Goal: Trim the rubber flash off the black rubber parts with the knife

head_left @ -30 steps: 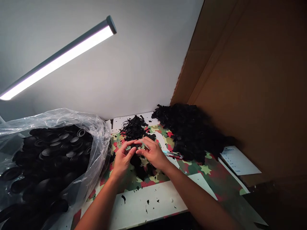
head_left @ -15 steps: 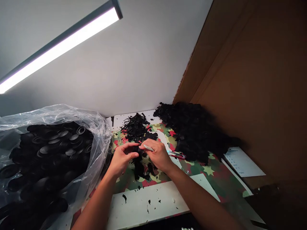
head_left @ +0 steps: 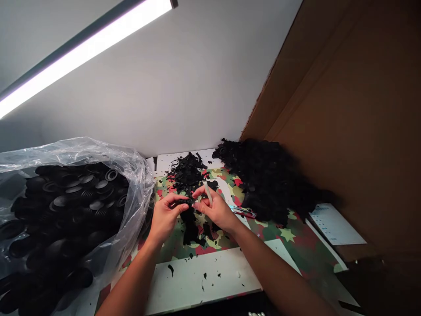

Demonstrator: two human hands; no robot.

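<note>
My left hand (head_left: 164,218) is closed with thumb and fingers around a small black ribbed rubber part (head_left: 188,202), mostly hidden by the fingertips. Beside it, the thumb and index finger of my right hand (head_left: 217,213) meet the part's near edge. A slim pale pen-like tool (head_left: 208,193) sits in that same hand, its upper end sticking up between the fingers; its tip is hidden. Loose black scraps (head_left: 192,232) lie on the camouflage-patterned surface (head_left: 230,245) just below both hands.
An open clear plastic bag (head_left: 138,175) full of black round rubber parts (head_left: 70,219) stands left. Black trimmings (head_left: 188,169) are piled behind my hands, with a larger black heap (head_left: 263,180) to the right. A red-edged cutter (head_left: 243,212) lies near it; a cardboard wall (head_left: 345,131) rises right.
My right hand has turned, so the pale tool went from lying nearly level to standing upright. Its fingertips now press at the rubber part. The view has shifted slightly.
</note>
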